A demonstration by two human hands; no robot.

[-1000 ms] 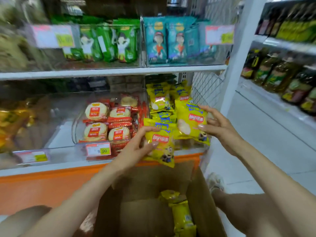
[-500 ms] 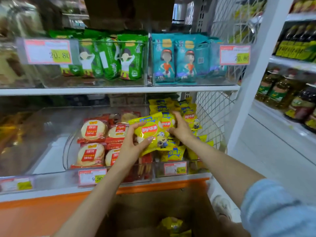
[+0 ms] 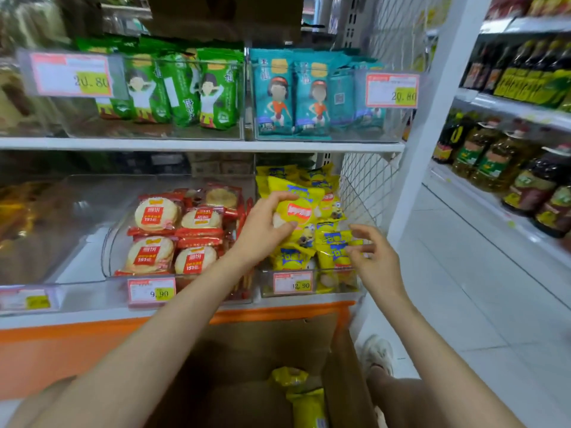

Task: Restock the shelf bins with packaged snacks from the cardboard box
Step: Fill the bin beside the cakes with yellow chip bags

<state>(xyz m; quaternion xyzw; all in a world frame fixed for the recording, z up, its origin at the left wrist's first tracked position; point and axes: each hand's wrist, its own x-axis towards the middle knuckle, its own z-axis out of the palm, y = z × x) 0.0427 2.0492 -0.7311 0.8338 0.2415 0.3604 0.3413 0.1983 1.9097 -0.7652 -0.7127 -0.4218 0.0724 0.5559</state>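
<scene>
My left hand (image 3: 262, 230) grips a yellow chip bag (image 3: 298, 210) and holds it inside the clear shelf bin (image 3: 327, 282) at the right of the lower shelf, on top of several other yellow bags. Just right of it my right hand (image 3: 375, 257) hovers over the front of the bin with fingers spread, touching or nearly touching a yellow bag (image 3: 335, 248) that lies there. The open cardboard box (image 3: 343, 375) stands below, in front of the shelf. More yellow bags (image 3: 306, 403) lie in it.
A bin of red-wrapped rice crackers (image 3: 173, 233) sits left of the chip bin. Green packs (image 3: 185, 88) and teal packs (image 3: 293, 94) fill the upper shelf. A wire mesh panel (image 3: 367, 193) closes the shelf's right end. An aisle with bottles (image 3: 509, 168) runs on the right.
My left hand carried its yellow bag up from above the box into the bin. My right hand set its bag in the bin, let go and drew back toward the front.
</scene>
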